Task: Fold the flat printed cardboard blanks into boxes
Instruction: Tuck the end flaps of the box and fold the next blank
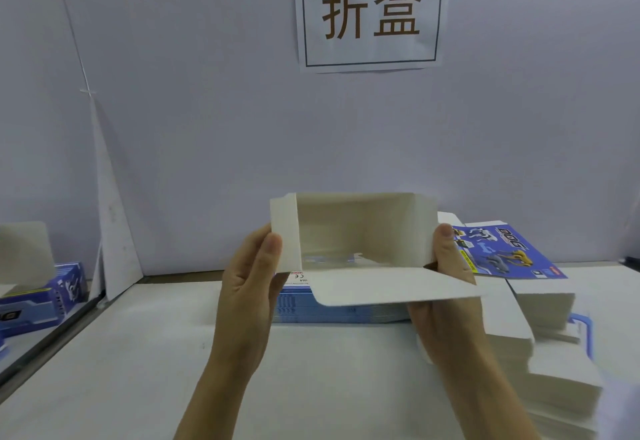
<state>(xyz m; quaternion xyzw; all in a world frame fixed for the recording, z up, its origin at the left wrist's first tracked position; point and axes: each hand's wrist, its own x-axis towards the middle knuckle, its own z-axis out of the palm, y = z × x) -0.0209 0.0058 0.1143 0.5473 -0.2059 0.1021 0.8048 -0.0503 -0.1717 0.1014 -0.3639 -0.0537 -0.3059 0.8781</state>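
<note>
I hold a half-formed cardboard box (349,228) up in front of me, its open end facing me so the plain white inside shows. My left hand (249,283) grips its left side, thumb on the left end flap. My right hand (446,273) grips the right side, thumb on the right end flap. The long lid flap (388,285) hangs out toward me below the opening. A stack of flat printed blanks (540,321) lies at the right on the table, the top one showing blue dog artwork (509,252).
Another pile of blue-edged blanks (329,311) lies on the white table (138,353) behind the held box. Finished blue boxes (45,297) sit at the far left beyond the table edge. A white wall with a paper sign (370,11) stands close behind.
</note>
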